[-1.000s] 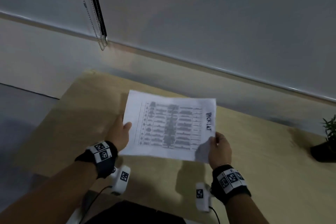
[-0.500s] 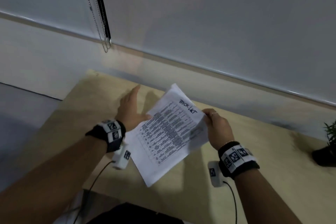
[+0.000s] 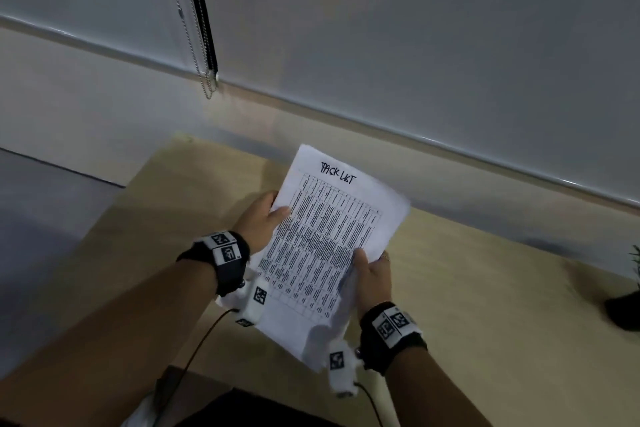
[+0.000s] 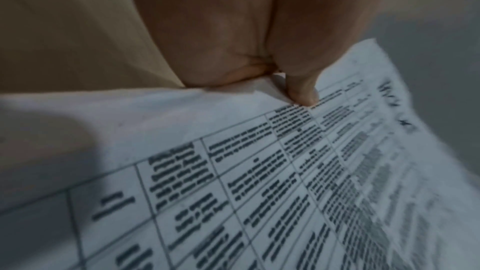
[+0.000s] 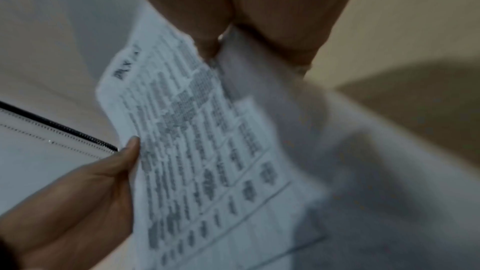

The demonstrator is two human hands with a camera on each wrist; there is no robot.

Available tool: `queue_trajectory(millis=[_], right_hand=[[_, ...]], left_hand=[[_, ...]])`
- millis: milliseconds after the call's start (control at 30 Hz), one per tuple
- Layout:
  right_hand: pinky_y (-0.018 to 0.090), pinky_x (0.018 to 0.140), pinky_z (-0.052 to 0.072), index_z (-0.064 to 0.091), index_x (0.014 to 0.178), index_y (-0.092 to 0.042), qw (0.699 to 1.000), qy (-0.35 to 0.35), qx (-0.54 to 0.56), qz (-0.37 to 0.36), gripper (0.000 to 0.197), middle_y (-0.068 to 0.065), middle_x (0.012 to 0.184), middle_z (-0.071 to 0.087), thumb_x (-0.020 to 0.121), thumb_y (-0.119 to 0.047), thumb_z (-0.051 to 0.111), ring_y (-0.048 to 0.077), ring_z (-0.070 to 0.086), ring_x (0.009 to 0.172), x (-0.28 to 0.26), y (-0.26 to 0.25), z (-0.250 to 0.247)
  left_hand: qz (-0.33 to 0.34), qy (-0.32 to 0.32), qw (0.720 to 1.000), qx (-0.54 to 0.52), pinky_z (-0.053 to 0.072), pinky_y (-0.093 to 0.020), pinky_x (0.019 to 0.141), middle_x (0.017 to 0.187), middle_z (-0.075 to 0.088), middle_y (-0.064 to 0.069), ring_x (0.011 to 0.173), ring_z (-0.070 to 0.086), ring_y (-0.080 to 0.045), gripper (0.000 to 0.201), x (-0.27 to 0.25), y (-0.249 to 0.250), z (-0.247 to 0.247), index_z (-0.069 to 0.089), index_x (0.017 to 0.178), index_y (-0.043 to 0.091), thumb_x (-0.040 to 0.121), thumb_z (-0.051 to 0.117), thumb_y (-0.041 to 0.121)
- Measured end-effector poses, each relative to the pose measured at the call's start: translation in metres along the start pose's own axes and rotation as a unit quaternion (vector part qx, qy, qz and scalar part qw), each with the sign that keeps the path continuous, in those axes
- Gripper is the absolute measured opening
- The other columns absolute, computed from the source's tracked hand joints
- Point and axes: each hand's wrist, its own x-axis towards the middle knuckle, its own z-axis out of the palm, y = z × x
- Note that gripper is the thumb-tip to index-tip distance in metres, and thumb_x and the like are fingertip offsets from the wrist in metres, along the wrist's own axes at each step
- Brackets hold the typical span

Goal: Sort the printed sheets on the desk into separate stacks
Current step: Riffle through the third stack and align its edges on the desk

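— Both hands grip the paper, do we agree? Our left hand (image 3: 261,220) takes the printed sheets (image 3: 329,246) at their left edge, thumb laid on the printed face and fingers tucked behind.

— Agreed, and our right hand (image 3: 372,276) pinches the right edge lower down, thumb on top, fingers curled under. The left wrist view shows that left thumb (image 4: 302,91) pressing right beside the table grid.

— So where do the sheets sit?

— Held up off the desk (image 3: 485,305), tilted, top corner pointing away from us toward the wall. We see more than one sheet: a second white edge peeks out under the top page, down by our right wrist.

— Going by size, then: the grey window blind (image 3: 415,28) fills the upper view, the pale wooden desk spreads beneath our arms, and the sheets float between.

— Then the smaller things. A beaded blind chain (image 3: 188,28) hangs on the left. A dark plant pot (image 3: 623,312) stands at the far right edge of the desk, mostly cut off.

— And the smallest?

— Handwritten letters heading the top page; we cannot read them surely. The print in the grid is too blurred to make out.
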Motion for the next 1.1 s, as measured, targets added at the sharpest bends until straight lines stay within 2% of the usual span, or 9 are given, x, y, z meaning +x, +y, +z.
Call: queue_trajectory(millis=[100,200,333,433,533,700,800,1000,1100], right_hand=[[0.037,0.061,0.054,0.054,0.11,-0.007,0.999,0.018,0.03,0.018,0.016,0.021,0.091,0.068,0.097,-0.018,0.055,0.03,0.065,0.071,0.004,0.0,0.007],[0.04,0.059,0.056,0.055,0.107,-0.016,1.0,0.007,0.014,0.016,0.011,0.018,0.093,0.069,0.096,-0.015,0.055,0.033,0.065,0.073,0.004,0.0,0.005],[0.035,0.074,0.052,0.045,0.132,-0.011,0.997,-0.033,-0.028,0.07,0.038,0.014,0.117,0.066,0.096,-0.004,0.052,0.029,0.064,0.093,0.005,0.012,0.013],[0.031,0.083,0.045,0.028,0.149,-0.01,0.987,-0.067,-0.107,0.097,0.052,0.015,0.14,0.052,0.1,-0.007,0.043,0.03,0.059,0.105,-0.004,0.015,0.019],[0.031,0.092,0.045,0.011,0.157,-0.013,0.98,-0.065,-0.143,0.118,0.059,0.013,0.153,0.037,0.102,-0.004,0.032,0.035,0.054,0.123,-0.009,0.015,0.018],[0.032,0.064,0.052,0.016,0.156,-0.025,0.98,-0.036,-0.167,0.103,0.07,0.008,0.151,0.042,0.094,0.005,0.029,0.028,0.062,0.081,-0.006,0.035,0.013],[0.027,0.057,0.049,0.015,0.156,-0.028,0.981,-0.045,-0.155,0.11,0.076,0.006,0.151,0.042,0.091,0.009,0.026,0.024,0.06,0.071,-0.009,0.037,0.01],[0.033,0.085,0.051,0.014,0.156,-0.026,0.98,-0.047,-0.165,0.101,0.072,0.006,0.153,0.04,0.092,0.002,0.033,0.031,0.059,0.111,-0.014,0.034,0.012],[0.032,0.098,0.045,0.012,0.157,-0.02,0.978,-0.056,-0.171,0.103,0.064,0.008,0.156,0.035,0.099,-0.004,0.035,0.033,0.053,0.125,-0.017,0.029,0.012]], left_hand=[[-0.032,0.001,0.999,0.03,0.049,-0.039,0.1,0.13,0.062,-0.001,0.113,0.063,-0.02,0.037,0.002,-0.01,0.004,0.045,0.137,0.015,0.101,0.049,0.021],[-0.067,-0.009,0.99,0.126,0.049,-0.031,0.074,0.122,0.061,-0.004,0.091,0.063,-0.024,0.038,-0.008,-0.019,0.005,0.043,0.139,0.012,0.103,0.043,0.021],[-0.1,0.038,0.98,0.166,0.055,-0.038,0.062,0.107,0.063,-0.002,0.077,0.064,-0.022,0.025,-0.018,-0.038,0.014,0.049,0.125,0.015,0.101,0.044,0.017],[-0.083,0.054,0.968,0.229,0.044,-0.015,0.056,0.12,0.062,-0.003,0.084,0.061,-0.013,0.033,-0.023,-0.054,0.025,0.043,0.128,0.02,0.097,0.05,0.011],[-0.097,0.058,0.965,0.236,0.045,-0.019,0.049,0.115,0.059,-0.007,0.075,0.06,-0.014,0.035,-0.024,-0.053,0.026,0.035,0.129,0.017,0.097,0.049,0.01],[-0.07,0.016,0.966,0.247,0.038,-0.01,0.034,0.126,0.054,-0.016,0.064,0.054,-0.011,0.047,-0.024,-0.051,0.023,0.03,0.141,0.014,0.098,0.046,0.005],[-0.083,0.015,0.959,0.27,0.037,-0.014,0.038,0.129,0.05,-0.018,0.066,0.05,-0.011,0.056,-0.03,-0.05,0.022,0.022,0.15,0.015,0.099,0.045,0.007],[-0.087,0.027,0.951,0.295,0.042,-0.012,0.06,0.135,0.047,-0.017,0.09,0.054,-0.022,0.063,-0.033,-0.051,0.023,0.014,0.154,0.015,0.1,0.046,0.011],[-0.111,0.039,0.943,0.312,0.056,-0.037,0.078,0.122,0.052,-0.015,0.091,0.059,-0.029,0.053,-0.036,-0.057,0.023,0.023,0.141,0.017,0.095,0.05,0.015]])
